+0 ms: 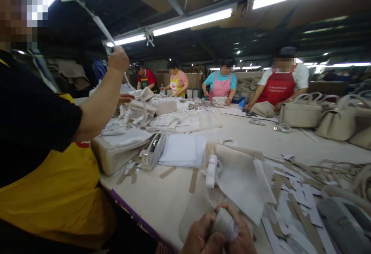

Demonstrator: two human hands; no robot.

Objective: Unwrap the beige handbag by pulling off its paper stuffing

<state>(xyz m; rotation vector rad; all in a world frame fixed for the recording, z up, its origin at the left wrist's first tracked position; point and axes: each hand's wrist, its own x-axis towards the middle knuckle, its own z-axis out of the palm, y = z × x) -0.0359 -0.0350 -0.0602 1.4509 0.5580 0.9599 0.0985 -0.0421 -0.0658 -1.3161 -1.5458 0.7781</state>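
Note:
My left hand (201, 234) and my right hand (242, 232) are at the bottom edge of the view, both closed around a roll of white paper (224, 225). Just beyond them, a beige handbag (197, 217) lies flat on the table, partly covered by a white paper sheet (240, 180). A white wrapped handle (211, 171) stands up from the bag. My hands hide the bag's near part.
A co-worker in a yellow apron (49, 192) stands close on the left, one arm raised. Several more people work across the long table (162, 200). A tape dispenser (153, 151) and white paper stack (182, 151) lie nearby; cut strips (292, 203) lie right, with beige handbags (336, 124) beyond.

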